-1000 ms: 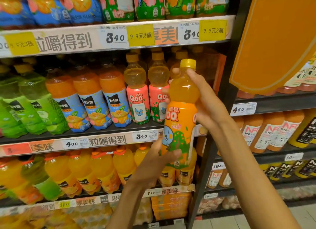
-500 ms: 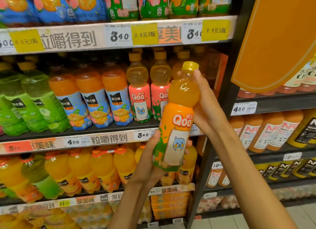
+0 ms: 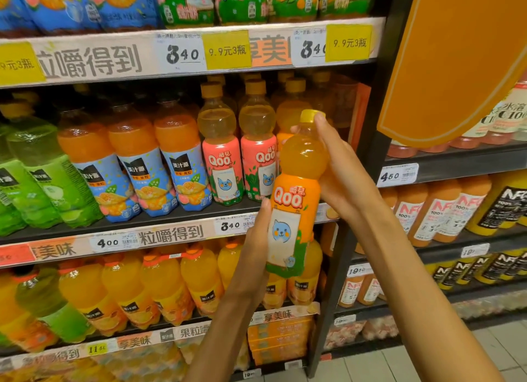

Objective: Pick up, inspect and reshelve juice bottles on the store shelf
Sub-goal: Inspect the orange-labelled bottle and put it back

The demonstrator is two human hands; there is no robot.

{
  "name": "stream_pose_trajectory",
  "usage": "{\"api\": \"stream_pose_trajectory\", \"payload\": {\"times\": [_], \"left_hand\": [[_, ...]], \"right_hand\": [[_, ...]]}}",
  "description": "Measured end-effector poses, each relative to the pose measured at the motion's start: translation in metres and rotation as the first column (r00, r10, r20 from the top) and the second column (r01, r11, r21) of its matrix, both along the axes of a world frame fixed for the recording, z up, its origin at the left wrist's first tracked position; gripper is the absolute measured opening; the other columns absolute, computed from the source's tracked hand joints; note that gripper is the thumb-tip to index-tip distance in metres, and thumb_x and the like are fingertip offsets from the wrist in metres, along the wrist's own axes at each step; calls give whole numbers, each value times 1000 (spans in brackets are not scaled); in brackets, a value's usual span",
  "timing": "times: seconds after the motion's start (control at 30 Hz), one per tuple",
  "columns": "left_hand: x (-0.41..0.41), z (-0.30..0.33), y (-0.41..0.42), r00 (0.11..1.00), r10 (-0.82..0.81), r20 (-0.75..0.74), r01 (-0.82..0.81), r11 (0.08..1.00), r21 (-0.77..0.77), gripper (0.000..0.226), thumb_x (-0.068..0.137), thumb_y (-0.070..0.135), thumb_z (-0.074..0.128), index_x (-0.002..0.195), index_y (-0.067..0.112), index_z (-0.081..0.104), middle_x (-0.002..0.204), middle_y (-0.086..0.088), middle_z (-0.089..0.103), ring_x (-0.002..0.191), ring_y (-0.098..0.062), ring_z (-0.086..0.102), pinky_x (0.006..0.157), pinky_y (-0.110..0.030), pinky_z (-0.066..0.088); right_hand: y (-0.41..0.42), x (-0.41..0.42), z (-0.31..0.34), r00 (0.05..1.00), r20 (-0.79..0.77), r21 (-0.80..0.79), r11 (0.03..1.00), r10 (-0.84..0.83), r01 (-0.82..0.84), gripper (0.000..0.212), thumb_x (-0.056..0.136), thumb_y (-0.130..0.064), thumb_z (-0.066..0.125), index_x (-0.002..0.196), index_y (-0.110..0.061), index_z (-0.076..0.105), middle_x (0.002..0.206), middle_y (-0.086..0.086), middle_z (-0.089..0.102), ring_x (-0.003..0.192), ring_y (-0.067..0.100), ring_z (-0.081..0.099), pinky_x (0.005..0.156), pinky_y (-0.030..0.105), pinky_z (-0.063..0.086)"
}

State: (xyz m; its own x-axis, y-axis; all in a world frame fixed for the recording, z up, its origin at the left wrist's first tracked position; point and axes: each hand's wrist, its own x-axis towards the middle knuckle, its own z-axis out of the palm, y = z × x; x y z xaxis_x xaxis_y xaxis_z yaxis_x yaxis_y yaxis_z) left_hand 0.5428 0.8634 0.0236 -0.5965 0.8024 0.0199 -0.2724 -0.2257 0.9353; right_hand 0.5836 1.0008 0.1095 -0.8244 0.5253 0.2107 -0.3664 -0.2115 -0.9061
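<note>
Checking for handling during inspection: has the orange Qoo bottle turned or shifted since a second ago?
Yes. The orange Qoo bottle has rotated so its cat label faces the camera, and its base has swung left of the 3.40 price tag region, tilting more.

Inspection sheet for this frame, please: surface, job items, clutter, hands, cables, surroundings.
Surface: middle shelf, stocked, price strip 3.40 on its edge.
Job's things: orange Qoo bottle held off the shelf, tilted, yellow cap on, label facing camera; pink Qoo bottles upright on the shelf.
Clutter: nothing seen.
Hands: left hand grips the bottle's lower label; right hand holds its shoulder and neck.
Cables: nothing seen.
Surroundings: NFC juice bottles on the neighbouring rack; orange sign upper right.
</note>
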Motion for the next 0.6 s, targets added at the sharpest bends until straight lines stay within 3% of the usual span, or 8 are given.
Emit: {"api": "stream_pose_trajectory", "payload": {"times": [0.1, 0.2, 0.3, 0.4, 0.5, 0.6], "left_hand": [[6, 5, -1, 961, -202, 191, 195, 979, 51, 74, 80, 68, 42, 110, 5, 67, 86, -16, 70, 70, -24, 68, 61, -31, 55], [16, 7, 1, 860, -376, 345, 358, 926, 118, 76, 85, 66, 33, 96, 3, 73, 77, -13, 68, 63, -23, 66, 57, -29, 55], [16, 4, -1, 844, -435, 313, 432, 898, 85, 79, 88, 67, 26, 102, 3, 70, 82, -17, 70, 70, -27, 69, 64, -34, 57], [16, 10, -3, 898, -363, 250, 377, 926, -8, 77, 78, 68, 35, 114, 8, 66, 93, -23, 70, 79, -33, 70, 70, -40, 58], [17, 14, -7, 907, -364, 211, 365, 930, 37, 72, 79, 73, 35, 103, 17, 73, 89, -19, 71, 71, -30, 69, 67, -38, 58], [18, 19, -18, 870, -427, 245, 398, 903, 160, 62, 82, 63, 40, 107, 15, 71, 89, -17, 71, 73, -26, 69, 66, -36, 57]], "right_hand": [[5, 2, 3, 995, -19, -70, 993, 94, -95, 38, 93, -44, 51, 104, -11, 66, 105, 15, 67, 103, 32, 63, 91, 45, 50], [5, 2, 7, 983, -9, -96, 978, 185, -185, 39, 92, -44, 49, 99, -8, 64, 93, 14, 70, 85, 28, 69, 71, 38, 57], [6, 2, 7, 980, 10, -105, 975, 200, -198, 38, 94, -44, 48, 87, -9, 62, 79, 10, 68, 71, 21, 68, 63, 32, 56], [7, 3, 8, 972, 54, -121, 968, 229, -221, 39, 95, -45, 48, 84, -10, 62, 78, 9, 67, 70, 21, 66, 64, 31, 55], [8, 3, 7, 976, 112, -156, 974, 184, -166, 37, 95, -44, 49, 93, -9, 62, 81, 11, 69, 72, 22, 68, 68, 33, 57], [10, 2, 3, 963, 122, -268, 942, 240, -201, 42, 95, -41, 47, 109, -3, 59, 90, 14, 67, 79, 24, 67, 75, 36, 56]]}}
